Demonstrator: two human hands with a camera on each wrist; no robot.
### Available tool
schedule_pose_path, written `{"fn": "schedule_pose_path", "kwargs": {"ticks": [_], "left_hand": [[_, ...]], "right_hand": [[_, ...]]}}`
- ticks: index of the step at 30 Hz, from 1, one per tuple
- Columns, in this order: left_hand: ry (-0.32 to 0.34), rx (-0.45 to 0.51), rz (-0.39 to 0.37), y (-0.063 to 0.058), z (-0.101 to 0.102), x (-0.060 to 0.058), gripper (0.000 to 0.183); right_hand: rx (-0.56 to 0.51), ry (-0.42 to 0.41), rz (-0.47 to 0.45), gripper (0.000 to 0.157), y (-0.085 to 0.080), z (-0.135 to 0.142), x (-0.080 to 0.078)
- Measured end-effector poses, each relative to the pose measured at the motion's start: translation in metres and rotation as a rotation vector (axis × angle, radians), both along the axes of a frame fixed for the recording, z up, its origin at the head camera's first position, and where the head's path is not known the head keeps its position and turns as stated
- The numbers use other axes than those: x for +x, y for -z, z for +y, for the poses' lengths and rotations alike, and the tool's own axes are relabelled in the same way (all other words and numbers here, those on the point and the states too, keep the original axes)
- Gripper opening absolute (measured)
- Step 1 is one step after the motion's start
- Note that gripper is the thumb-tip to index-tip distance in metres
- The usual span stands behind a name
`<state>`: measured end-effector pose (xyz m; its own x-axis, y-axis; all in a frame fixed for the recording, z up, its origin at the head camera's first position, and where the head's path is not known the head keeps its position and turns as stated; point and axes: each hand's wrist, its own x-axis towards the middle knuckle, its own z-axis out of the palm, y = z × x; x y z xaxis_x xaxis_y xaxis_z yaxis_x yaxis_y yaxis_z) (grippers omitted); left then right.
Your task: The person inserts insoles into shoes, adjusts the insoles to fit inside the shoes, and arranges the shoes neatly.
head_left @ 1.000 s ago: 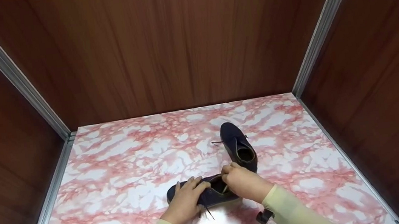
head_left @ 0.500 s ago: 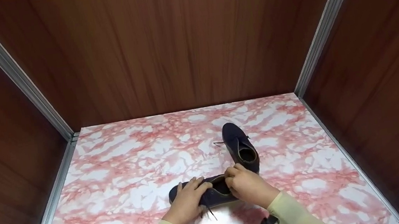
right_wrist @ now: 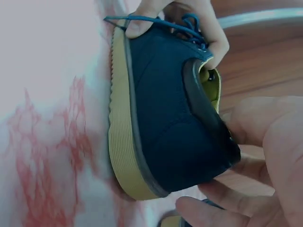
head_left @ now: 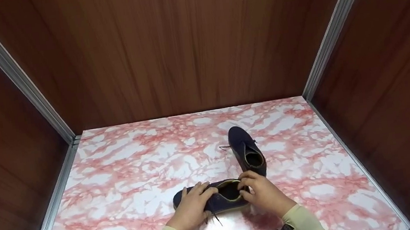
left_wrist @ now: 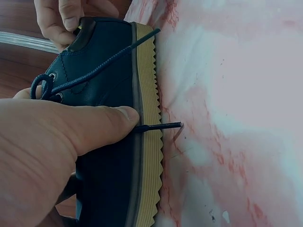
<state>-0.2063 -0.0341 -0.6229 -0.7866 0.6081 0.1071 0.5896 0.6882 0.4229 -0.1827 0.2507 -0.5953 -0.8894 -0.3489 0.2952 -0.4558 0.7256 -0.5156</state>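
A dark navy lace-up shoe (head_left: 224, 204) with a ribbed tan sole lies sideways on the surface, toe to the left. My left hand (head_left: 192, 206) grips it across the front, its thumb (left_wrist: 118, 118) on the near side by the sole and its fingers over the top. At the heel, my right hand (head_left: 259, 192) has its fingers curled at the collar's back edge, with other fingers (right_wrist: 213, 194) spread behind the heel. The loose lace (right_wrist: 165, 22) hangs over the near side. Behind stands the matching shoe (head_left: 241, 141), toe pointing away.
Red-and-white marbled sheeting (head_left: 126, 171) covers the work surface. Dark wood panels (head_left: 181, 47) close it in at the back and both sides, with metal rails (head_left: 320, 30) along the corners. The second shoe's heel is close by my right hand.
My right hand has slid rightward along the collar to the heel end, uncovering more of the shoe's opening. The left hand keeps its hold, and the second shoe has stayed put.
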Motion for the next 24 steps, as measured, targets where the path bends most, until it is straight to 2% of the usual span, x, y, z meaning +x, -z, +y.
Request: {"fn": "schedule_pose_path", "kwargs": {"ticks": [6,13,16,24], "left_hand": [[0.001,-0.005,0.009,0.0,0.0,0.0,0.071],[-0.003,-0.008,0.008,-0.001,-0.001,0.0,0.072],[-0.003,-0.01,0.003,-0.001,-0.002,0.0,0.071],[-0.002,-0.025,-0.004,-0.001,-0.001,0.0,0.07]], "right_hand": [[-0.096,0.015,0.053,0.018,0.007,-0.002,-0.004],[-0.175,0.086,-0.03,0.034,0.007,-0.006,-0.008],[-0.176,0.103,-0.033,0.034,0.008,-0.007,-0.009],[-0.163,0.119,0.071,0.02,0.011,-0.01,-0.011]]}}
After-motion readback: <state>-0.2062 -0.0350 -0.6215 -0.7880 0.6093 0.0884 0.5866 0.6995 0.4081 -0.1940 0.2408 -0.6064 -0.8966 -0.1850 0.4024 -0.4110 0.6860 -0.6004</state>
